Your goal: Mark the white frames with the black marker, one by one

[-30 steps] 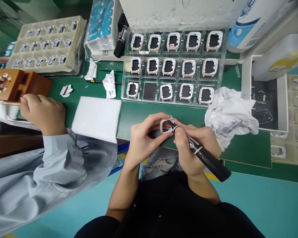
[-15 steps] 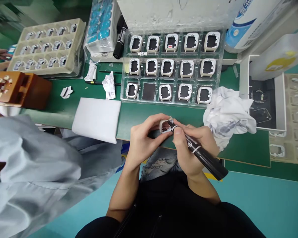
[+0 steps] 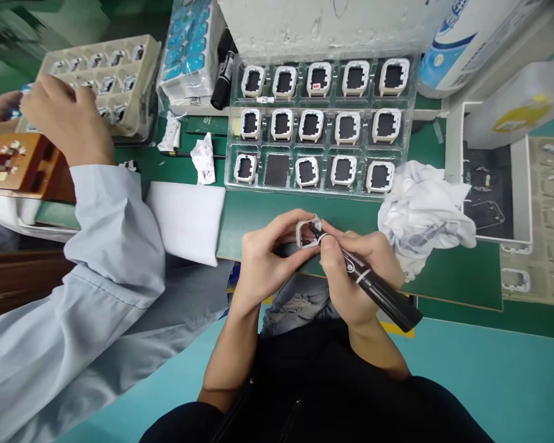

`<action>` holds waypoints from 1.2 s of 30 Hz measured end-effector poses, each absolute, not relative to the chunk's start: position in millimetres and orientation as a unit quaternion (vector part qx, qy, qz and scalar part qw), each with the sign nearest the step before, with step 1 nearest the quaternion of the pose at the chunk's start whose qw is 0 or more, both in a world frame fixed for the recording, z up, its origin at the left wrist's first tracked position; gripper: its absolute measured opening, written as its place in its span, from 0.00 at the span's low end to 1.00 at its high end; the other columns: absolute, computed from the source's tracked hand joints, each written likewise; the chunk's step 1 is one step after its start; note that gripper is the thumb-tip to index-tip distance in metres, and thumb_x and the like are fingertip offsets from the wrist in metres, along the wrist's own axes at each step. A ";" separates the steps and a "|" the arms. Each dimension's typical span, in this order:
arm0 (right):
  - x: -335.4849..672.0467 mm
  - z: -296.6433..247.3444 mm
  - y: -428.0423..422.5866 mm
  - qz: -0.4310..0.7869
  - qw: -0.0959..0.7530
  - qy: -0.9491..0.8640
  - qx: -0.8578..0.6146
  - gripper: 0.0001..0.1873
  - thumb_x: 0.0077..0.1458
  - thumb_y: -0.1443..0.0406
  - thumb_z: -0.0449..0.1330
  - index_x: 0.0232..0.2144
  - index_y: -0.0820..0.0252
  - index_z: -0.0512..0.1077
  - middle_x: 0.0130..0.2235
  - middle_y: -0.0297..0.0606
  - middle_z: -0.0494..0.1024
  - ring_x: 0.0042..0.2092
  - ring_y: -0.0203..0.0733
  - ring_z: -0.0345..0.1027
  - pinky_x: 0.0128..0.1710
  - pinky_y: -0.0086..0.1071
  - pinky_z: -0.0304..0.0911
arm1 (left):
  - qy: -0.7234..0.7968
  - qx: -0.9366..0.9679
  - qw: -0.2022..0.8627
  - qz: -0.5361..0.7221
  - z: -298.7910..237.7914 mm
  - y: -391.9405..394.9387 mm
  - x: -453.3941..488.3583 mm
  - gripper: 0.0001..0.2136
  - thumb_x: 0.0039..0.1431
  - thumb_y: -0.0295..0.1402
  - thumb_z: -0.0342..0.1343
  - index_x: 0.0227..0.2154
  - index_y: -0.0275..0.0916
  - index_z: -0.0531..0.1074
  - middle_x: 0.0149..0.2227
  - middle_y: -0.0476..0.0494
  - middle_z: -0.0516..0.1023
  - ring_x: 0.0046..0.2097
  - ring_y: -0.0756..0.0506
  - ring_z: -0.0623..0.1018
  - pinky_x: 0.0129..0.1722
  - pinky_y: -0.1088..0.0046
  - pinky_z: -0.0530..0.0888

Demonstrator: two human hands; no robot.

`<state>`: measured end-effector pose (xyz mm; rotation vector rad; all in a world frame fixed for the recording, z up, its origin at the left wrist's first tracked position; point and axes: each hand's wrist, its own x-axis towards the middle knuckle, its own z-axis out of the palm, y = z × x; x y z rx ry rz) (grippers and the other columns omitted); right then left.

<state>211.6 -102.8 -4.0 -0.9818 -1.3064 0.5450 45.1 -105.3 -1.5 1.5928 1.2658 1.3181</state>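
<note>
Marker (image 3: 379, 293) clasped in the right hand (image 3: 348, 290) points into a watch-case frame (image 3: 300, 237) pinched by the half-curled left hand (image 3: 266, 252) near the front edge of the worktop (image 3: 247, 214), with open room toward the clear tray (image 3: 324, 171).

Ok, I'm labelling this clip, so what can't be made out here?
All in the head view:
- Part of the white frame: hidden by the left hand.
- Print on the black marker: too small.
- Top of the blue-and-white bottle: cut off by the upper edge.
- Some pockets of the beige tray: behind the co-worker's hand.
</note>
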 end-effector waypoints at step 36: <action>227.1 10.4 -100.2 0.333 0.628 -0.625 -0.322 0.13 0.73 0.74 0.69 0.37 0.51 0.77 0.29 0.24 0.77 0.27 0.39 0.75 0.59 0.55 0.96 | 0.458 0.611 0.435 0.478 1.1 -91.9 28.9 0.25 0.70 0.51 0.81 0.61 0.47 0.82 0.52 0.41 0.91 0.50 0.41 0.94 0.52 0.66 0.94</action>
